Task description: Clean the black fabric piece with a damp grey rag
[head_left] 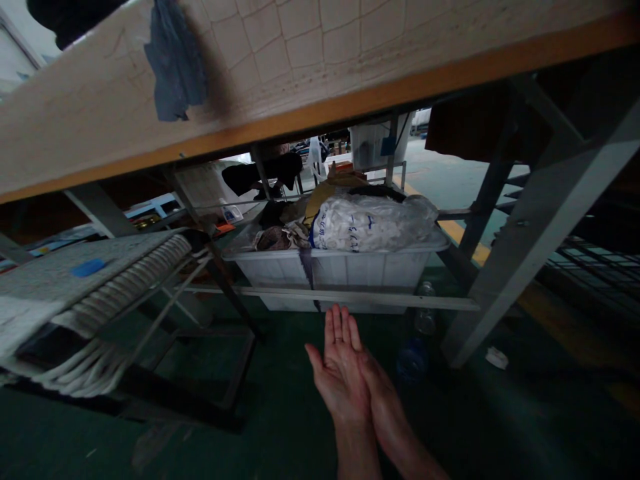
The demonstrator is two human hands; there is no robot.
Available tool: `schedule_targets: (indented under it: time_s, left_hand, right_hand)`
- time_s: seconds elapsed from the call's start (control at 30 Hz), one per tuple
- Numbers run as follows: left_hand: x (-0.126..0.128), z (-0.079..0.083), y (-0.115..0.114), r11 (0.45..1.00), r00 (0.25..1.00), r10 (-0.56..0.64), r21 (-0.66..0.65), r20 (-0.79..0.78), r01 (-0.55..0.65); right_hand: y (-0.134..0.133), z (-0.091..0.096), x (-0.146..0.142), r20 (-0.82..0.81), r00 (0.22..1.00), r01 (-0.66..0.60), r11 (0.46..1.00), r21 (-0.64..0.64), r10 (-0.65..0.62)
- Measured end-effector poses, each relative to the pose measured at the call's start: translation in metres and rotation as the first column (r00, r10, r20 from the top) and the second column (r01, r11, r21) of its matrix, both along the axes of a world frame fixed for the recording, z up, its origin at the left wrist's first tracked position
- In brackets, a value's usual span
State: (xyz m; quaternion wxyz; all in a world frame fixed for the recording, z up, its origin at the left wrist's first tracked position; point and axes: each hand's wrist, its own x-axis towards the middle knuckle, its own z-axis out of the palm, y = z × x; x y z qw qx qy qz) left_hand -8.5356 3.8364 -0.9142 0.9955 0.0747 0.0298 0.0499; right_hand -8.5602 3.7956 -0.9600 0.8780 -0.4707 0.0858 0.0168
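My left hand [345,380] is palm up over the dark floor, its fingers stretched out and its thumb apart. It holds nothing, and a ring [339,340] shows on one finger. Pressed against its outer side is my right hand [383,393], with its fingers hidden behind the left palm. Ahead of both hands, beneath the table, stands a white plastic bin [365,270] with a dark streak down its front. A clear bag of white material with blue writing [370,223] lies on top, beside cloth and brown pieces.
The table's wooden edge [320,113] crosses overhead, with a grey rag [177,67] hanging from its cover. A corded stool [115,267] stands left, bearing a blue piece [88,268]. A metal crossbar [350,297] runs before the bin; a clear bottle [425,310] stands near the right table leg [530,247].
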Motion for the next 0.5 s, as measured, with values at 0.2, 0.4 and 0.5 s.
schedule_targets:
  time_s: [0.2,0.4,0.5]
  left_hand:
    - [0.006,-0.004,0.009,0.998,0.998,0.064,0.018,0.012,-0.065]
    - [0.019,-0.003,0.004,0.998,0.996,0.034,0.052,0.088,-0.039]
    - [0.027,-0.005,0.007,0.997,0.994,0.02,0.078,0.105,-0.029]
  right_hand:
    - [0.001,0.004,-0.002,0.039,0.997,-0.062,0.989,-0.137,0.068]
    - [0.0,0.013,0.026,-0.028,1.0,-0.016,0.998,-0.068,0.014]
    - [0.009,0.005,0.023,-0.083,0.995,0.061,0.998,-0.015,-0.062]
